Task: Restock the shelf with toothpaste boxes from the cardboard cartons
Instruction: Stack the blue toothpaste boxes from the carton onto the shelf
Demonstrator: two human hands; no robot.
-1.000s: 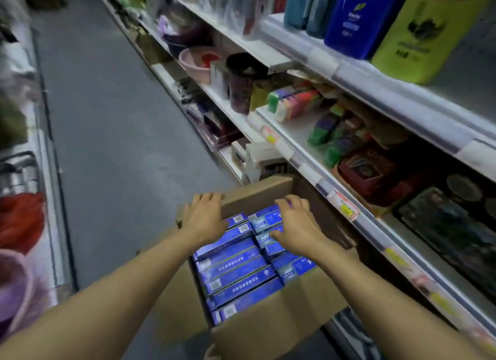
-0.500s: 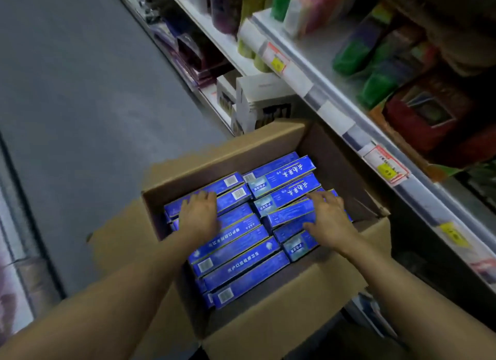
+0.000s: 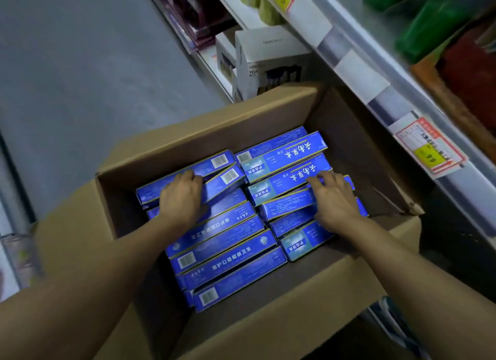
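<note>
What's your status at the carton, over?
Left hand and right hand both on toothpaste boxes inside open carton, fingers curling over box edges. None lifted yet. Nothing blocking.

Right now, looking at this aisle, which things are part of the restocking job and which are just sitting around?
Part of the job:
- cardboard carton, open
- blue toothpaste boxes stacked inside it
- left hand and right hand, both on the boxes
- shelf alongside

Just sitting around:
- white boxes on the low shelf
- green packages
- yellow price tag
</note>
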